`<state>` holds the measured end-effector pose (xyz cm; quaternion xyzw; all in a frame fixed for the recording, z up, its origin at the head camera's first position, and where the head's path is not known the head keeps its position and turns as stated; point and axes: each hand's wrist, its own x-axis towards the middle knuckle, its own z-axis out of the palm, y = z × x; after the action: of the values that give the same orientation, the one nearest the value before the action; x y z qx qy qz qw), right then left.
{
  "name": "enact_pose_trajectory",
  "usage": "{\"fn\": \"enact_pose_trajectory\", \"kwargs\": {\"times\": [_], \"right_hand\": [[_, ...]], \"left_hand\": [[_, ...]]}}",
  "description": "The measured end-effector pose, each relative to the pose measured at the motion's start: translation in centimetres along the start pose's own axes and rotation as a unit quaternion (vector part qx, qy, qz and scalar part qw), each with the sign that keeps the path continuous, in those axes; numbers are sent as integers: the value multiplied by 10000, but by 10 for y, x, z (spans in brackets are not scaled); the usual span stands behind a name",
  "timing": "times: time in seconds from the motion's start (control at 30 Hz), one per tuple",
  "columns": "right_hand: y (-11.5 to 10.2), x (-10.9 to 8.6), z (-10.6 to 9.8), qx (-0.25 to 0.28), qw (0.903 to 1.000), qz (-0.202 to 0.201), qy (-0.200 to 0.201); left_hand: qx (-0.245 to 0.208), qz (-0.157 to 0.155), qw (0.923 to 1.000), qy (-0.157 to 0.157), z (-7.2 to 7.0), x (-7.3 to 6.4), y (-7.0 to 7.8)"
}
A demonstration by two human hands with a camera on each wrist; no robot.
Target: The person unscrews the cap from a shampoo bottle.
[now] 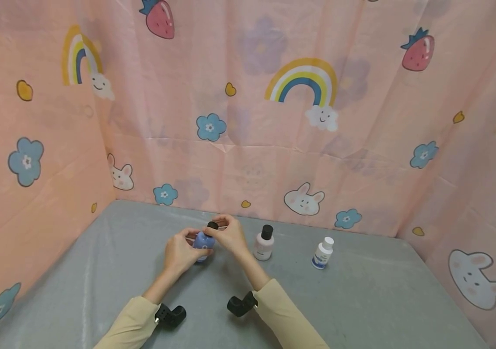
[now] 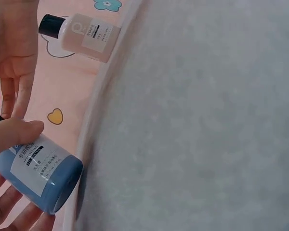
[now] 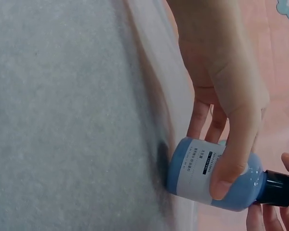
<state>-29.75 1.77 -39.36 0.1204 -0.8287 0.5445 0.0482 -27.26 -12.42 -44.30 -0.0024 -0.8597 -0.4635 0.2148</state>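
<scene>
Nearest, two beige sleeves (image 1: 289, 315) are reaching over a grey tabletop (image 1: 361, 310), with a black camera (image 1: 171, 316) jutting from each wrist. Beyond them, the left hand (image 1: 181, 252) is holding a blue bottle (image 1: 205, 242) around its body, its thumb lying across the white label. The bottle is leaning slightly toward the right hand (image 1: 230, 236), whose thumb and fingers are hovering about the black cap (image 1: 212, 225); whether they are gripping it, I cannot tell. To the right, a white bottle (image 1: 322, 254) with a blue-banded label is standing upright, well apart, and a pale pink bottle (image 1: 263, 247) with a black cap is standing between it and the right hand. Behind everything, a pink cloth (image 1: 165, 97) printed with rainbows, rabbits and strawberries is hanging.
</scene>
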Motion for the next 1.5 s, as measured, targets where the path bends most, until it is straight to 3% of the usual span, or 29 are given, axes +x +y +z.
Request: {"fn": "enact_pose_trajectory", "kwargs": {"times": [0.27, 0.53, 1.03, 1.27, 1.5], "right_hand": [[5, 0, 1, -36, 10000, -23, 8], [3, 1, -7, -172, 9996, 22, -228], [4, 1, -16, 364, 9968, -95, -701], [6, 0, -21, 468, 9915, -488, -1112], [6, -1, -24, 625, 9904, -359, -1177]], "left_hand": [[-263, -156, 9993, -195, -1, 0, 0], [-703, -322, 9951, -616, -4, 3, -4], [-947, -439, 9894, -1005, -6, 5, -4], [-919, -411, 9894, -1043, -6, 5, -5], [-771, -350, 9930, -826, -8, 2, -2]]}}
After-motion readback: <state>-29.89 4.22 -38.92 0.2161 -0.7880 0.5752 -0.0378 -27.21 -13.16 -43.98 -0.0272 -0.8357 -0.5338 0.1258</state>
